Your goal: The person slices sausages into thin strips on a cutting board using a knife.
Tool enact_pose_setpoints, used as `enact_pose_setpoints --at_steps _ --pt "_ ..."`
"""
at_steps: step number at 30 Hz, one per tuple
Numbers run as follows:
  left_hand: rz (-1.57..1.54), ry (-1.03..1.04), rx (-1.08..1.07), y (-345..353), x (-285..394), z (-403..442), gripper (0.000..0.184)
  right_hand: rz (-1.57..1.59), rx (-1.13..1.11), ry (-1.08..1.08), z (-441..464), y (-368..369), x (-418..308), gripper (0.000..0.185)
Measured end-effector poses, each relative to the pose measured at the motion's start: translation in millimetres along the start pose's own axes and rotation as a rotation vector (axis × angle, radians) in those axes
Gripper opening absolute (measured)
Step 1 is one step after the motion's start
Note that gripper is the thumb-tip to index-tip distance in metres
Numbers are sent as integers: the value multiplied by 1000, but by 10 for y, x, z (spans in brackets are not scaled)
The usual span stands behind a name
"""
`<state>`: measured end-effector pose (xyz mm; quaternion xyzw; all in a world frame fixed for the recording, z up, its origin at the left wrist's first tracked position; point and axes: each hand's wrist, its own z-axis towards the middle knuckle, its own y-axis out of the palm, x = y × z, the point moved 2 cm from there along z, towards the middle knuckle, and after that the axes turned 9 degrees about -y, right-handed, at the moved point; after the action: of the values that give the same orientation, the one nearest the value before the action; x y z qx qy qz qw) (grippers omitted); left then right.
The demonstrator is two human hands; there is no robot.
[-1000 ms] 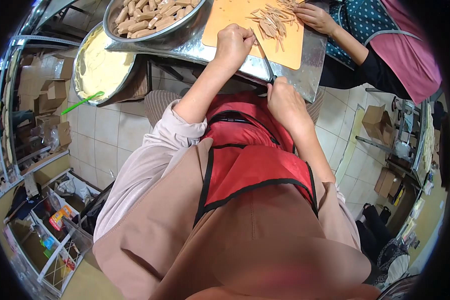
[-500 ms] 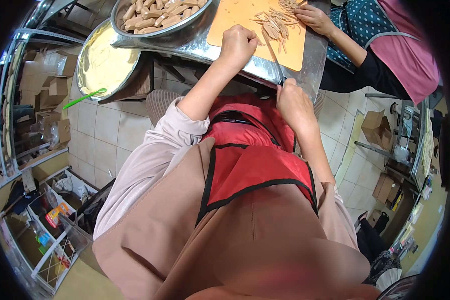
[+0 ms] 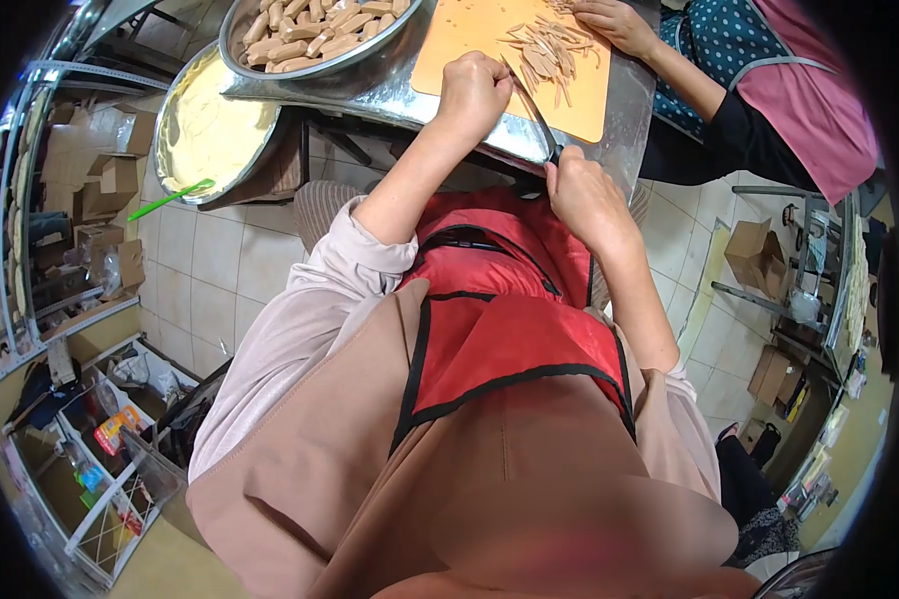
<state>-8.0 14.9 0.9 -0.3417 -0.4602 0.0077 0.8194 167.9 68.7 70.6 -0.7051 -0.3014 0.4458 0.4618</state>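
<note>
My right hand [image 3: 584, 200] is closed round the dark handle of a knife [image 3: 538, 116]. The blade points up and left over the orange cutting board [image 3: 459, 40], its tip beside my left hand. With fingers pinched together, my left hand [image 3: 474, 92] rests at the board's lower left part; whatever is in the pinch is hidden. Right of the blade lies a loose heap of thin, light-brown sausage-like strips [image 3: 549, 55].
Sausage-like brown pieces [image 3: 315, 30] fill a metal bowl [image 3: 355, 66] on the metal table [image 3: 624, 130]. Left of it, a basin [image 3: 220, 120] holds pale yellow batter-like stuff and a green-handled utensil [image 3: 170, 200]. A co-worker's hand [image 3: 619, 28] touches strips at the board's top right.
The knife has swung left, away from the strips and toward my left hand. My right hand has shifted slightly up and left. The co-worker's hand has moved a little up and left.
</note>
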Motion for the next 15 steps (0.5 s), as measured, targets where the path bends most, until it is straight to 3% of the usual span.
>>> enact_pose_setpoints --at_steps 5,15 --pt "43 4 -3 13 21 11 10 3 23 -101 253 92 77 31" --pt "99 -4 39 75 50 33 8 25 -54 44 -199 -69 190 34"
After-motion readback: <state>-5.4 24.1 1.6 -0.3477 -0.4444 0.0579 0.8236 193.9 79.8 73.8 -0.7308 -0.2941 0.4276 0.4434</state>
